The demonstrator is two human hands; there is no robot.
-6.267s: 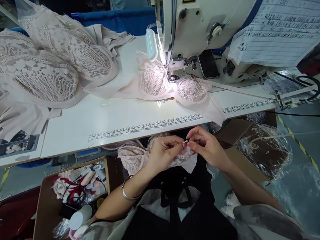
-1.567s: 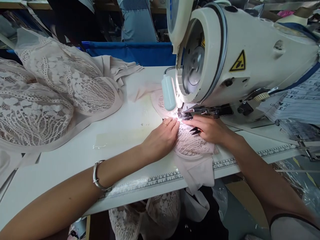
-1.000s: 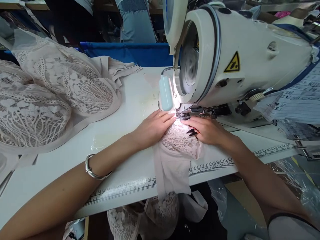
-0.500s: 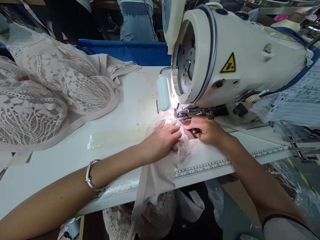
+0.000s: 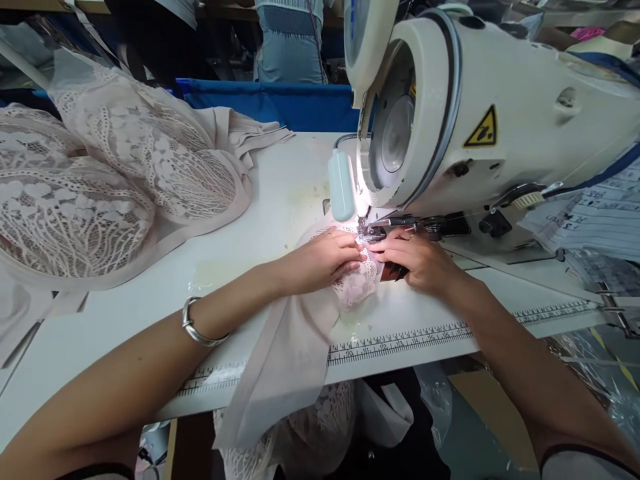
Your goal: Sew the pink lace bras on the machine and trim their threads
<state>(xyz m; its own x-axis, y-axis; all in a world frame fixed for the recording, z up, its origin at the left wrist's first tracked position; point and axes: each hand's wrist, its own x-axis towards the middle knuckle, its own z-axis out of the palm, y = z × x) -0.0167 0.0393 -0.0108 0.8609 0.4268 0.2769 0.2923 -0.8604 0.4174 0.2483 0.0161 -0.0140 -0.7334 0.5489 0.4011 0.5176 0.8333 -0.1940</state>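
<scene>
A pale pink lace bra [image 5: 356,290] lies under the needle area of a white sewing machine [image 5: 525,87]. My left hand [image 5: 324,261] rests on the lace left of the presser foot [image 5: 371,233], its fingers bent and pressed on the cloth. From the other side, my right hand [image 5: 423,261] pinches the lace edge close to the foot. A dark pointed tool [image 5: 399,271] shows beneath the right palm, its kind partly hidden. The bra's plain beige band [image 5: 285,367] hangs over the table's front edge, with a lace cup [image 5: 320,427] below it.
Several lace bras [image 5: 95,220] are heaped on the table's left. A small lamp [image 5: 341,187] lights the needle. A printed ruler [image 5: 400,343] runs along the front edge. Written paper sheets [image 5: 590,217] hang at right. Behind the table is a blue cloth bin [image 5: 275,107]; people stand beyond.
My right fingers have moved closer to the left fingertips by the foot. The beige band has swung left and spread out. The view has shifted slightly, and the machine's inner round part looks blurred.
</scene>
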